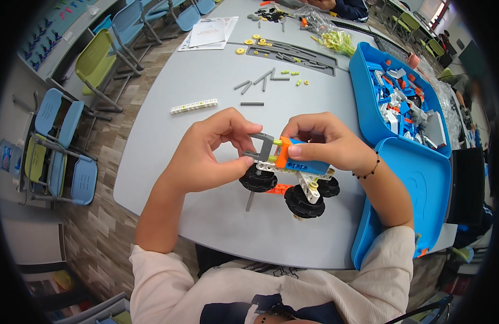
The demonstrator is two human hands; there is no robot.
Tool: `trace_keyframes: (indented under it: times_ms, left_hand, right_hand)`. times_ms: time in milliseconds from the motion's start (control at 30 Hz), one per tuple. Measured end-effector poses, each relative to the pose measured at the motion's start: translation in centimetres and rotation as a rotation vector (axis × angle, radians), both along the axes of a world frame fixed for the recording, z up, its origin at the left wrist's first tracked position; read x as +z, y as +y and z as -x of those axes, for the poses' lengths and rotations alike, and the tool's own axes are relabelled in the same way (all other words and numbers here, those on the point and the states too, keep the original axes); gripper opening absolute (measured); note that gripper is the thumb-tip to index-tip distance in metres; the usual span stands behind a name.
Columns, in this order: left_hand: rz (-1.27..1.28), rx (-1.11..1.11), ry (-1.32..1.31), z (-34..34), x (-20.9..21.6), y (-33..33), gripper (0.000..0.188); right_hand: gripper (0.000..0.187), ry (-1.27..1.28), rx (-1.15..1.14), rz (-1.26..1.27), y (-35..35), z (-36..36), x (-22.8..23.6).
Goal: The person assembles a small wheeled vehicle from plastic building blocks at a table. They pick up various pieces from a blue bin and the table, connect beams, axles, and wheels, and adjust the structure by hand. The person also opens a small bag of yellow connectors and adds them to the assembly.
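Observation:
Between my hands, over the near middle of the table, is a toy vehicle built of blocks (314, 165), with a blue and orange body, white beams and black wheels. My left hand (214, 148) pinches a dark grey U-shaped piece (264, 148) between thumb and fingers. Yellow-green pegs (275, 159) join that piece to the orange block (283, 152). My right hand (327, 141) grips the blue block (309, 162) from above, thumb on its near side. Below the body are black wheels (305, 203), an orange beam (280, 189) and a grey axle (250, 201).
A white beam (194, 106) and grey rods (252, 103) lie beyond my hands. Farther back is a grey tray (292, 57) of rods. On the right stands a blue case (368, 116) full of blocks, its lid (406, 183) open toward me. Papers (209, 33) lie far left; another person sits opposite.

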State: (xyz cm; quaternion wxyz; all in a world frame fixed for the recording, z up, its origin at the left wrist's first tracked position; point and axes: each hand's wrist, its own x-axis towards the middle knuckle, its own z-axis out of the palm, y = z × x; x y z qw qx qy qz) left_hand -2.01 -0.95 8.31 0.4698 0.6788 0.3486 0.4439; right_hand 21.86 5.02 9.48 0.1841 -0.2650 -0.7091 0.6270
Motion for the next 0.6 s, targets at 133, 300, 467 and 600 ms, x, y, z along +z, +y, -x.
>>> trace_keyframes:
  times_ms: [133,300,467,600]
  left_hand:
    - [0.013,0.01,-0.005,-0.19,0.05,-0.24,0.034]
    - [-0.038,0.016,0.122,0.08,0.37,-0.22,0.032]
    - [-0.096,-0.015,0.226,0.6,0.22,0.05,0.037]
    - [-0.165,-0.037,0.273,0.72,-0.04,0.16,0.036]
  right_hand:
    - [0.026,-0.008,-0.003,0.006,-0.16,-0.03,-0.1]
    - [0.026,-0.041,-0.021,-0.025,-0.16,0.02,-0.11]
    - [0.026,-0.037,-0.011,-0.039,-0.34,-0.02,-0.12]
    - [0.027,-0.039,-0.003,-0.044,-0.46,-0.05,-0.1]
